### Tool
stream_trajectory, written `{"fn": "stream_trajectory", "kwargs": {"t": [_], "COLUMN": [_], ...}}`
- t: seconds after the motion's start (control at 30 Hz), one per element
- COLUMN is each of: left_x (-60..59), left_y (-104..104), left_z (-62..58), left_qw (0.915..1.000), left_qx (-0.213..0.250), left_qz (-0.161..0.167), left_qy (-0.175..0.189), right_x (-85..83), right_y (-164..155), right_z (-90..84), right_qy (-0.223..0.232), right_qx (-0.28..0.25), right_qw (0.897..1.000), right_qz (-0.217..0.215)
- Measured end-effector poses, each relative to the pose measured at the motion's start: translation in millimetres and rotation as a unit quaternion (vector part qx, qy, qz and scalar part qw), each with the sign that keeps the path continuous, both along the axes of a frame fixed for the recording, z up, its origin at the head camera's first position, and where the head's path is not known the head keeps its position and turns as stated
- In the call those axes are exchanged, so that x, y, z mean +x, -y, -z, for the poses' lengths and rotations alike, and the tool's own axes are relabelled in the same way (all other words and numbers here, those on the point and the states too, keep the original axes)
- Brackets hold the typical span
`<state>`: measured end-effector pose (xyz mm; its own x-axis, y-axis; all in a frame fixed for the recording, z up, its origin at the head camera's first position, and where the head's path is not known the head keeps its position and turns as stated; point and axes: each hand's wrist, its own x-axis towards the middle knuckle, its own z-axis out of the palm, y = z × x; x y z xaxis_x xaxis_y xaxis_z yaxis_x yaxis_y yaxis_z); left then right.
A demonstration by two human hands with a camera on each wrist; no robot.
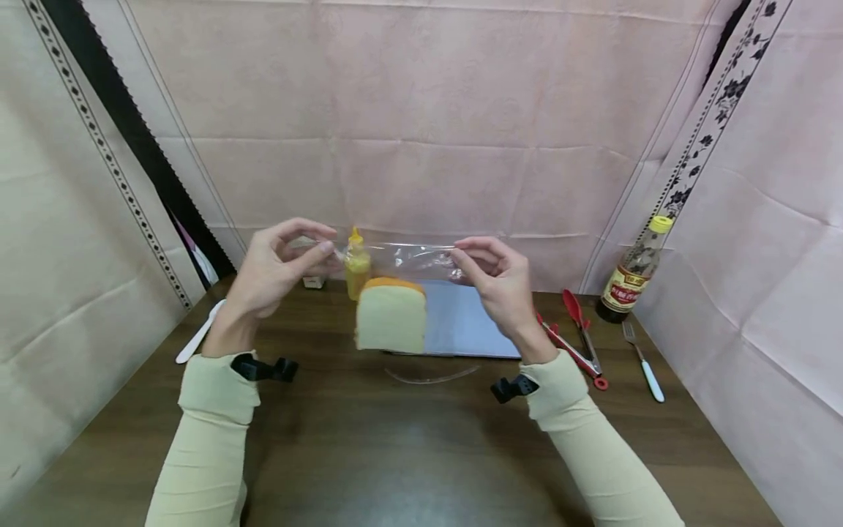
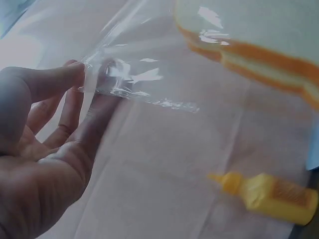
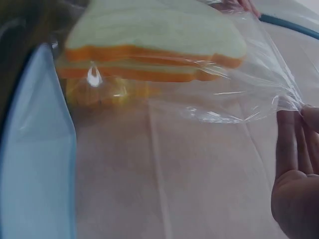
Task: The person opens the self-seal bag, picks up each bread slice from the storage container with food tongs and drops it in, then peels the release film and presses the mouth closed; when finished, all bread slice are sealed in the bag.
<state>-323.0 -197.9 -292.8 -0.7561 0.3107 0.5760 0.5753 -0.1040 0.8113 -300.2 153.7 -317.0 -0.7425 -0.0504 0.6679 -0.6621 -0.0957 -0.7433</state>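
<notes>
The work was done above a dark wooden table [image 1: 408,446], which was hemmed in by pale cloth walls at the back and on both sides; a wide bare stretch of tabletop was left open in front of the arms. A blue board [image 1: 461,322] was seen lying flat behind the hands, red tongs [image 1: 579,337] and a fork [image 1: 642,359] were laid to the right of it, a dark bottle [image 1: 631,274] was stood in the right corner, and a white utensil [image 1: 197,333] was left near the left edge.

A clear plastic bag [image 1: 408,260] was held up in the air, stretched wide along its top edge. 2 slices of toy bread [image 1: 391,315], white with orange crusts, were hung inside it, just above the board. A yellow squeeze bottle [image 1: 356,267] was stood behind the bag.

The bag's top corners were pinched between thumb and fingertips by the left hand [image 1: 273,267] and the right hand [image 1: 500,282], the bread being kept well below and between the fingers.
</notes>
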Motion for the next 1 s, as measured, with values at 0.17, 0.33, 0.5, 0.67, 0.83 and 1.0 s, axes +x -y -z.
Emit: {"fn": "stream_trajectory", "kwargs": {"t": [0.17, 0.33, 0.5, 0.67, 0.83, 1.0], "left_x": [5.5, 1.7, -32.8, -61.3, -73.7, -80.2], "left_y": [35, 79, 100, 85, 71, 62], "left_z": [-11.3, -0.4, 53.1, 96.8, 112.4, 119.4], "left_qw": [0.9973, 0.9901, 0.9432, 0.9089, 0.9004, 0.893], "left_qx": [0.072, -0.016, -0.194, -0.247, -0.256, -0.265], "left_qz": [0.013, -0.075, -0.182, -0.266, -0.277, -0.291], "left_qy": [0.006, 0.117, 0.199, 0.205, 0.217, 0.218], "right_x": [-3.6, -19.1, -53.1, -72.2, -79.0, -78.6], "right_y": [40, 80, 116, 128, 127, 125], "right_z": [10.5, 32.9, 80.6, 111.2, 118.9, 119.4], "right_qy": [0.04, 0.115, 0.185, 0.222, 0.231, 0.257], "right_qx": [-0.042, 0.015, 0.111, 0.164, 0.272, 0.325], "right_qw": [0.996, 0.991, 0.976, 0.961, 0.931, 0.908], "right_qz": [-0.07, -0.069, -0.019, 0.021, 0.076, 0.056]}}
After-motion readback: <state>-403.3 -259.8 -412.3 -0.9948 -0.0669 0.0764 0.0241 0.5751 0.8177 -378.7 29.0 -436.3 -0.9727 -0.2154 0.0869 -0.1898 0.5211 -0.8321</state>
